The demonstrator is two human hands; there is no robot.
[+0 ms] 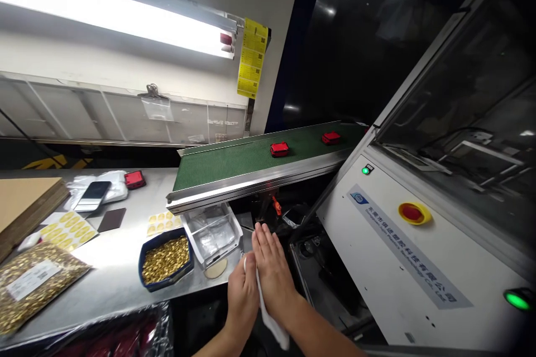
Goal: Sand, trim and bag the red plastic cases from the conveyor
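Note:
Both of my hands meet at the lower middle, just past the front edge of the steel table (113, 268). My left hand (242, 295) is curled round a white cloth (272, 323) that hangs down between my wrists. My right hand (271, 268) lies flat against the cloth with its fingers stretched out and pressed together. Just left of my hands stand a clear plastic tray (213, 231) and a blue tub (165, 259) full of small gold parts.
A green conveyor belt (251, 159) carries two red parts (279, 149) toward a white machine (402, 256) with a red stop button (412, 212). On the table lie a bag of gold parts (31, 284), yellow sticker sheets (67, 230), a phone (94, 194), cardboard (23, 201).

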